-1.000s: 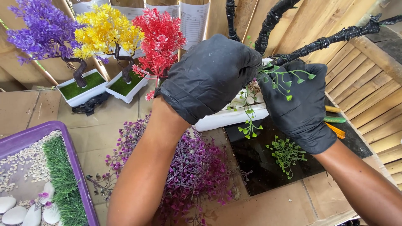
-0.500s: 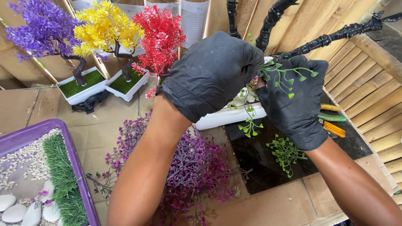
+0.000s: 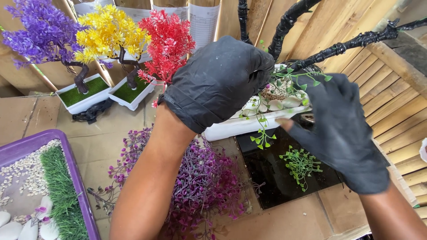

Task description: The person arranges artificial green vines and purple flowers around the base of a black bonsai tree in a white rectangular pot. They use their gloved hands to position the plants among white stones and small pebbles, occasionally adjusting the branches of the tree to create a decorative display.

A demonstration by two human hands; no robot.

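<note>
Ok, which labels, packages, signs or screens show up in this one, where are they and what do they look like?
Printed paper sheets: white with dark print, upright against the wooden wall, behind the red tree.
Another white sheet: top edge, behind the yellow tree.
No packages, signs or screens.

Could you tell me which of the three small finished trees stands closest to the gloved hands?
The red tree, rightmost in the row, almost touching the left hand; the yellow tree and purple tree stand farther left.
</note>
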